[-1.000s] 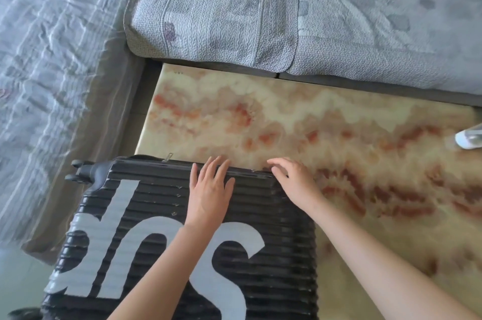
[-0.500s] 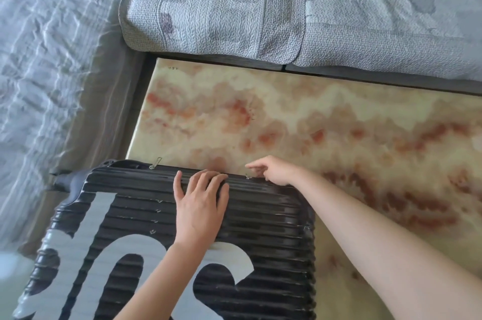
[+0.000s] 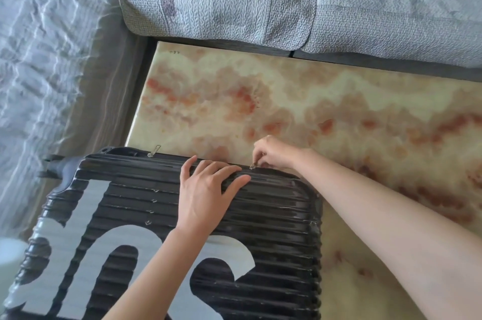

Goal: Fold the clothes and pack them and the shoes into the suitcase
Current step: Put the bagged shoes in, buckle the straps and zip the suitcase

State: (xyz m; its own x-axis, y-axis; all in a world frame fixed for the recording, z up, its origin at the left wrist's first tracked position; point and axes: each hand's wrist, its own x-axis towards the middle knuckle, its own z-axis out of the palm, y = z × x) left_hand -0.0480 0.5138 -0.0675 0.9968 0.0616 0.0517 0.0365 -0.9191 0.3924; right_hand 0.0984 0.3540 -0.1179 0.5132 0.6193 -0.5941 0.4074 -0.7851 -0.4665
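Now, the closed black ribbed suitcase (image 3: pixel 130 215) is laid flat on the left end of the marbled counter (image 3: pixel 339 116). Its lid is pressed by the left hand (image 3: pixel 206 192), fingers straight and spread. At its far edge, a zipper pull (image 3: pixel 252 166) is pinched by the right hand (image 3: pixel 273 153).

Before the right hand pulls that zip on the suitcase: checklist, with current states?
1. Right hand pinches the zipper pull at the far edge: ok.
2. Left hand lies flat on the lid, bracing the suitcase: ok.
3. Lid shut along the far edge: ok.
4. Second zipper pull free, apart to the left: ok.
5. Suitcase fully on the table: not ok, its wheel end seems to overhang the left edge.
6. Clothes and shoes to pack: cannot tell, none in view.
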